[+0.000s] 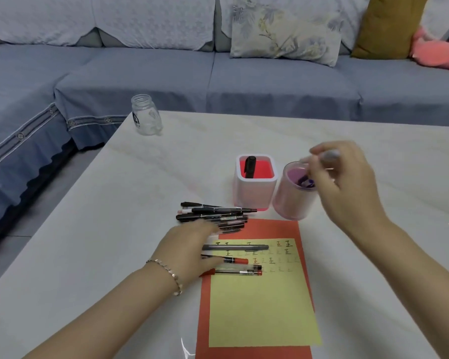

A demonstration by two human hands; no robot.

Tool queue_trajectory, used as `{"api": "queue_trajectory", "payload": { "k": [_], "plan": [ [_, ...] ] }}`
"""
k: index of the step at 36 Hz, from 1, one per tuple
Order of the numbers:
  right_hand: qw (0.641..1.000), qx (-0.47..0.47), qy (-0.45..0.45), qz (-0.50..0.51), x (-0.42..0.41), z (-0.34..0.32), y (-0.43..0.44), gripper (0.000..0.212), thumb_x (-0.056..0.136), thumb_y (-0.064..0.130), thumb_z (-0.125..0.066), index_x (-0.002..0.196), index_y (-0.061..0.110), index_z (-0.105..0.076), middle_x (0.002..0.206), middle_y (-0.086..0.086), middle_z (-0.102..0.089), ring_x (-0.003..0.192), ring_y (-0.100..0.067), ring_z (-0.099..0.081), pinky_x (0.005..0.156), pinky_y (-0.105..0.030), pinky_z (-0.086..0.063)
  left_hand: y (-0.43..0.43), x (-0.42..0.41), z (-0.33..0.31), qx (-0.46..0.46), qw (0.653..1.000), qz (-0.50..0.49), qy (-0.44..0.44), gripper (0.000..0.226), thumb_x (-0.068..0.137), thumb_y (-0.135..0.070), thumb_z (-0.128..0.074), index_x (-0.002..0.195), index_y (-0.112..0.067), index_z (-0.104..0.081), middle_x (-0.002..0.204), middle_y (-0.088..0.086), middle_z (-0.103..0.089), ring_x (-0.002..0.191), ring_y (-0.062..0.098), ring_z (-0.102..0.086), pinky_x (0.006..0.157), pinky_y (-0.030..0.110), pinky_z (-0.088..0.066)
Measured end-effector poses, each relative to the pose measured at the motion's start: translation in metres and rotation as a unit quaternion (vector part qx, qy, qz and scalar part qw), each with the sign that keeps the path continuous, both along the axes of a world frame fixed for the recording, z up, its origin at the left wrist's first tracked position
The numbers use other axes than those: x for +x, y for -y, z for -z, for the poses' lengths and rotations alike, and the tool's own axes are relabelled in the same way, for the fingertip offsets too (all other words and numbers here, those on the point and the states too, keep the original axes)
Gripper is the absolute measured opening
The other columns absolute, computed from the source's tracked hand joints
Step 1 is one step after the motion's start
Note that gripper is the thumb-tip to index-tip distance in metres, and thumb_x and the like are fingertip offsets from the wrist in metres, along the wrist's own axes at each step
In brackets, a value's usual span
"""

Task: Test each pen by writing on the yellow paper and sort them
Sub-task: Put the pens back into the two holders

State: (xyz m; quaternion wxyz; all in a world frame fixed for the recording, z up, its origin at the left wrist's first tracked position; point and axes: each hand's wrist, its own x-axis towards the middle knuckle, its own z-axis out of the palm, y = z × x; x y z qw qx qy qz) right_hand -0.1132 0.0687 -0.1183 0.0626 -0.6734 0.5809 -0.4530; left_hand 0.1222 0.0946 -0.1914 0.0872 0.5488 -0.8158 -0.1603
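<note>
A: Status on the yellow paper [263, 307]?

B: It's just right of our left hand [189, 251], on a red sheet [270, 226]. The top rows carry test marks and the rest is bare, so we judge we're partway.

A: Pens?

B: Three pens [236, 247] lie across the paper's top by the left hand. The unsorted pile [213, 216] is just beyond its fingertips. One black pen [250, 167] stands in the white holder [255, 193]. There are purple things [305, 181] in the pink cup [290, 200], under our right hand [347, 182].

A: Hands?

B: Left lies flat, fingers straight, thumb touching the red-capped pen [237, 260]. Right is blurred, fingers curled over the cup. We can't tell whether it holds anything.

A: Surroundings?

B: Pale marble table [114, 203], with a glass jar [145, 115] far beyond the left hand. Blue-grey sofa [270, 81] with cushions [283, 29] behind.
</note>
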Motion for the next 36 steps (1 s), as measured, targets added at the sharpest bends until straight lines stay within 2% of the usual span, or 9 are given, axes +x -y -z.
{"api": "queue_trajectory", "payload": {
  "k": [8,11,14,17,22,28,31,33,36],
  "plan": [
    [0.984,0.110,-0.086,0.109,-0.009,0.023,0.025,0.017,0.087,0.018,-0.054,0.102,0.013,-0.057,0.093,-0.002,-0.060,0.084,-0.023,-0.054,0.064,-0.031,-0.042,-0.006,0.018,0.038,-0.004,0.997,0.011,0.082,0.045,0.085,-0.047,-0.055,0.126,-0.028,-0.050,0.125,-0.008,-0.042,0.112,0.011,-0.040,0.092,0.022,-0.032],
    [0.979,0.120,-0.121,0.114,-0.008,0.027,0.027,0.024,0.085,0.019,-0.058,0.108,0.013,-0.059,0.104,-0.008,-0.060,0.099,-0.028,-0.054,0.072,-0.037,-0.048,-0.002,0.018,0.043,-0.001,0.996,0.013,0.094,0.043,0.086,-0.046,-0.055,0.123,-0.025,-0.051,0.121,-0.003,-0.041,0.112,0.014,-0.038,0.092,0.024,-0.031],
    [0.984,0.083,-0.112,0.111,-0.003,0.029,0.017,0.031,0.084,0.015,-0.062,0.114,0.010,-0.058,0.117,-0.012,-0.051,0.112,-0.027,-0.046,0.073,-0.030,-0.040,0.000,0.015,0.043,0.016,0.993,0.017,0.119,0.044,0.088,-0.047,-0.050,0.125,-0.023,-0.045,0.121,-0.002,-0.039,0.114,0.015,-0.035,0.092,0.024,-0.030],
    [0.992,-0.018,-0.112,0.051,0.009,0.032,-0.004,0.024,0.079,0.002,-0.063,0.103,0.004,-0.063,0.105,-0.017,-0.053,0.101,-0.029,-0.049,0.072,-0.029,-0.039,0.003,0.012,0.041,0.008,0.985,0.045,0.165,0.043,0.090,-0.044,-0.049,0.124,-0.018,-0.045,0.121,0.000,-0.042,0.113,0.018,-0.038,0.089,0.025,-0.031],
    [0.972,0.031,-0.200,-0.124,0.036,0.068,-0.034,0.015,0.071,0.013,-0.060,0.084,0.012,-0.066,0.081,-0.004,-0.063,0.078,-0.025,-0.060,0.065,-0.031,-0.049,0.005,0.012,0.052,-0.065,0.982,0.052,0.169,0.043,0.030,-0.034,-0.088,0.059,-0.015,-0.062,0.061,-0.001,-0.054,0.051,0.016,-0.053,0.044,0.016,-0.036],
    [0.922,0.110,-0.312,-0.204,0.071,0.116,-0.041,0.033,0.057,0.033,-0.062,0.086,0.018,-0.068,0.075,0.005,-0.064,0.068,-0.019,-0.063,0.056,-0.026,-0.050,0.006,0.008,0.059,-0.079,0.979,0.053,0.180,0.048,0.021,-0.033,-0.087,0.055,-0.014,-0.058,0.056,0.001,-0.053,0.047,0.018,-0.052,0.043,0.016,-0.035],
    [0.909,0.106,-0.339,-0.220,0.083,0.130,-0.037,0.031,0.052,0.031,-0.072,0.080,0.019,-0.067,0.072,0.004,-0.061,0.064,-0.018,-0.061,0.055,-0.023,-0.047,0.005,0.002,0.044,-0.074,0.973,0.078,0.203,0.039,0.054,-0.034,-0.081,0.076,-0.008,-0.062,0.076,0.008,-0.061,0.070,0.022,-0.061,0.057,0.021,-0.042],
    [0.899,0.092,-0.383,-0.192,0.087,0.136,-0.035,0.028,0.050,0.021,-0.075,0.076,0.022,-0.066,0.069,0.006,-0.058,0.062,-0.016,-0.057,0.058,-0.024,-0.039,0.008,0.001,0.042,-0.030,0.970,0.074,0.231,0.031,0.090,-0.030,-0.049,0.109,-0.007,-0.052,0.111,0.007,-0.057,0.104,0.023,-0.053,0.080,0.029,-0.040],
    [0.893,0.060,-0.419,-0.152,0.089,0.140,-0.033,0.018,0.062,0.014,-0.047,0.067,0.021,-0.063,0.063,0.005,-0.054,0.058,-0.016,-0.053,0.060,-0.030,-0.023,0.006,0.003,0.040,-0.012,0.973,0.081,0.216,0.033,0.096,-0.036,-0.037,0.116,-0.013,-0.048,0.118,0.002,-0.053,0.111,0.021,-0.047,0.085,0.031,-0.037]
  ]
}}
